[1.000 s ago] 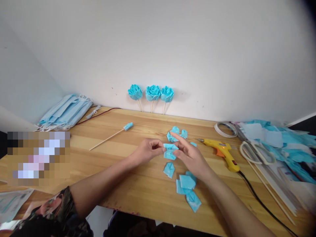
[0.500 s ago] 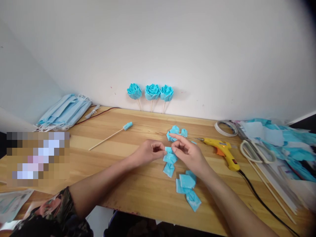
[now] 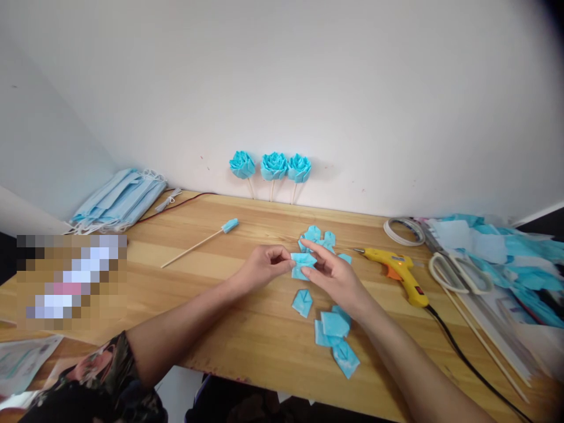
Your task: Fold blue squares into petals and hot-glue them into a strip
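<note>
My left hand (image 3: 265, 267) pinches the left edge of a folded blue fabric petal (image 3: 301, 265) between thumb and fingertips. On the petal's other side, my right hand (image 3: 337, 276) grips it with the thumb in front, its index finger stretched out over the blue petals behind. A single folded petal (image 3: 302, 303) lies on the wood just below my hands. Closer to the table's front edge is a loose group of petals (image 3: 335, 329). Another cluster of petals (image 3: 314, 234) sits beyond my right fingers, partly hidden by them.
A yellow glue gun (image 3: 396, 270) lies right of my hand, its black cord running forward. Scissors (image 3: 460, 273), a tape roll (image 3: 404, 231) and blue scraps (image 3: 529, 264) are farther right. Three blue flowers (image 3: 274, 167) lean on the wall. A tipped stick (image 3: 191, 249) and masks (image 3: 121, 200) lie left.
The held petal has been lifted slightly and turned, coming away from the petal below, which now lies separate on the table. The view has shifted a little.
</note>
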